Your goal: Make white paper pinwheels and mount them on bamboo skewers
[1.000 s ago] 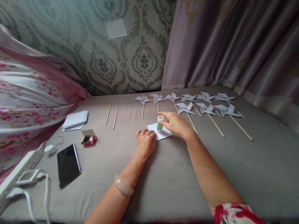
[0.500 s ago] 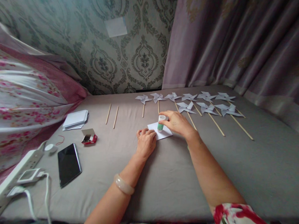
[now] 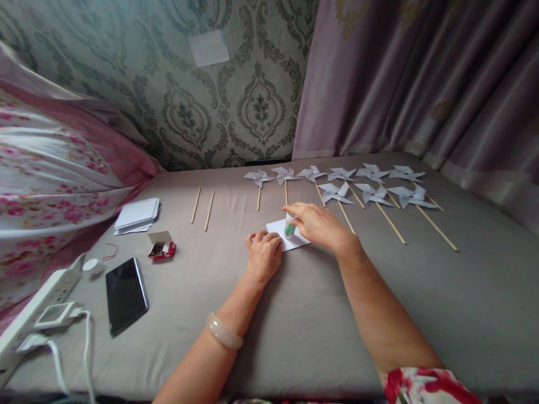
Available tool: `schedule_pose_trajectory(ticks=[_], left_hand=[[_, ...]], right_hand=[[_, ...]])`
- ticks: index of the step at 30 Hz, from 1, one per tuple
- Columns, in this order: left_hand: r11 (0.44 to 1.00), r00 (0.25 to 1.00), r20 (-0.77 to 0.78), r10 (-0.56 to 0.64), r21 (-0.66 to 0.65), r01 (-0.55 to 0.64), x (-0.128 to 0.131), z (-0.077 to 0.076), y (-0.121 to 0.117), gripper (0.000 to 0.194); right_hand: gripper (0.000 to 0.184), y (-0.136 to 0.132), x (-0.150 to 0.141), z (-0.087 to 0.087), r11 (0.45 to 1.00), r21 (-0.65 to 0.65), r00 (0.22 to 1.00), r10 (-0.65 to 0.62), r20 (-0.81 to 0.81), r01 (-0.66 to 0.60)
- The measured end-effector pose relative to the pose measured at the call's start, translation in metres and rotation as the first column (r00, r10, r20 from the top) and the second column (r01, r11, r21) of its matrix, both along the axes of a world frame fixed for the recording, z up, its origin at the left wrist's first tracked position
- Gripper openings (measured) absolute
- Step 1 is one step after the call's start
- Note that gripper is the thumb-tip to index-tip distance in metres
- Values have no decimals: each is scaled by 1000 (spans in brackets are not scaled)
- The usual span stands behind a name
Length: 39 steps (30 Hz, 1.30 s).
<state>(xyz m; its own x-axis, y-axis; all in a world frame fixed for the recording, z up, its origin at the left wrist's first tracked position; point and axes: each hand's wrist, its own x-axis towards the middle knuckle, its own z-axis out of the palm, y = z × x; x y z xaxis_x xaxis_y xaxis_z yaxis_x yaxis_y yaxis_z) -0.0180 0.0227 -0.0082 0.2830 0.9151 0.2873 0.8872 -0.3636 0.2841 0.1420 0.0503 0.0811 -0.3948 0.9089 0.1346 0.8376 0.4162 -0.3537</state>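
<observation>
A small white sheet of paper (image 3: pixel 277 227) lies on the grey cloth in front of me. My left hand (image 3: pixel 264 256) rests palm down at its left edge, fingers slightly bent and apart, touching the paper. In my right hand (image 3: pixel 318 225) is a white and green glue stick (image 3: pixel 289 228), gripped between thumb and fingers. It stands nearly upright with its lower end against the sheet; my fingers cover part of its top.
Several paper pinwheels (image 3: pixel 335 194) on sticks lie at the back right. Two wooden sticks (image 3: pixel 210 211), a paper stack (image 3: pixel 137 215), a small red box (image 3: pixel 162 251), a phone (image 3: pixel 127 297) and a power strip (image 3: pixel 25 323) with cables are on the left.
My right hand has shifted slightly left, its fingers now covering more of the glue stick's top. The glue stick stays on the paper. My left hand has hardly moved.
</observation>
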Motion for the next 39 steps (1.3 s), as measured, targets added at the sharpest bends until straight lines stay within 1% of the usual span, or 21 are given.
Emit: schedule_pose_trajectory(ticks=[5, 7, 9, 11, 13, 14, 15, 17, 18, 19, 20, 21, 22, 23, 25, 27, 30, 33, 35, 36, 39], left_hand=[[1000, 1000, 0, 0, 6, 0, 0, 0, 0, 28], [1000, 1000, -3, -6, 8, 6, -1, -1, 0, 26], [1000, 1000, -4, -12, 14, 12, -1, -2, 0, 25], [1000, 1000, 0, -12, 28, 12, -2, -5, 1, 24], [999, 1000, 24, -8, 50, 7, -1, -7, 3, 22], [998, 998, 57, -5, 63, 1, -1, -7, 3, 20], [997, 994, 110, 1, 79, -10, -1, -6, 4, 17], [993, 960, 280, 15, 109, -47, -2, -2, 5, 13], [991, 922, 387, 18, 117, -68, -2, 2, 6, 13], [989, 868, 496, 22, 116, -91, -4, 5, 6, 14], [989, 802, 597, 28, 101, -110, -5, 8, 7, 17], [990, 728, 684, 39, 74, -123, -7, 11, 7, 21], [991, 653, 755, 56, 39, -129, -9, 12, 8, 24], [991, 581, 810, 75, 3, -132, -11, 13, 9, 28], [991, 466, 879, 100, -45, -129, -14, 12, 11, 36], [989, 407, 907, 109, -59, -133, -16, 10, 12, 38], [986, 405, 905, 126, -69, -152, -16, 7, 13, 34], [983, 448, 883, 141, -69, -172, -20, 10, 12, 29], [975, 504, 849, 162, -60, -212, -26, 14, 12, 27], [969, 533, 827, 180, -57, -239, -31, 16, 12, 28], [944, 593, 762, 260, -70, -324, -50, 20, 16, 29]], right_hand=[[39, 2, 3, -1, 999, 32, 998, 38, -43, -36], [36, 4, 6, -1, 998, 53, 996, 28, -85, -23], [32, 7, 11, 0, 996, 79, 988, -35, -149, 47], [29, 11, 16, 0, 981, 98, 958, -137, -252, 166], [27, 15, 20, 0, 961, 74, 876, -210, -434, 267], [26, 17, 22, 0, 956, 31, 798, -225, -558, 292], [24, 18, 23, 0, 956, -34, 686, -233, -689, 291], [20, 20, 22, 0, 959, -199, 377, -263, -888, 201], [18, 19, 19, 1, 953, -279, 217, -299, -929, 120], [16, 19, 15, 1, 937, -349, 80, -351, -933, 29], [13, 18, 10, 0, 909, -412, -27, -414, -910, -67], [10, 16, 3, -1, 871, -464, -100, -482, -870, -159], [8, 14, -4, -4, 825, -512, -152, -553, -819, -242], [7, 13, -12, -8, 769, -553, -174, -622, -764, -319], [8, 10, -29, -17, 684, -592, -176, -704, -688, -426], [9, 6, -44, -28, 617, -617, -146, -755, -639, -488], [8, 0, -61, -41, 575, -632, -94, -773, -627, -519], [13, -7, -68, -47, 539, -652, -31, -783, -621, -533], [14, -11, -66, -48, 537, -686, 49, -770, -637, -490], [12, -12, -64, -48, 556, -704, 96, -751, -653, -442], [5, -16, -48, -48, 661, -714, 216, -680, -700, -233]])
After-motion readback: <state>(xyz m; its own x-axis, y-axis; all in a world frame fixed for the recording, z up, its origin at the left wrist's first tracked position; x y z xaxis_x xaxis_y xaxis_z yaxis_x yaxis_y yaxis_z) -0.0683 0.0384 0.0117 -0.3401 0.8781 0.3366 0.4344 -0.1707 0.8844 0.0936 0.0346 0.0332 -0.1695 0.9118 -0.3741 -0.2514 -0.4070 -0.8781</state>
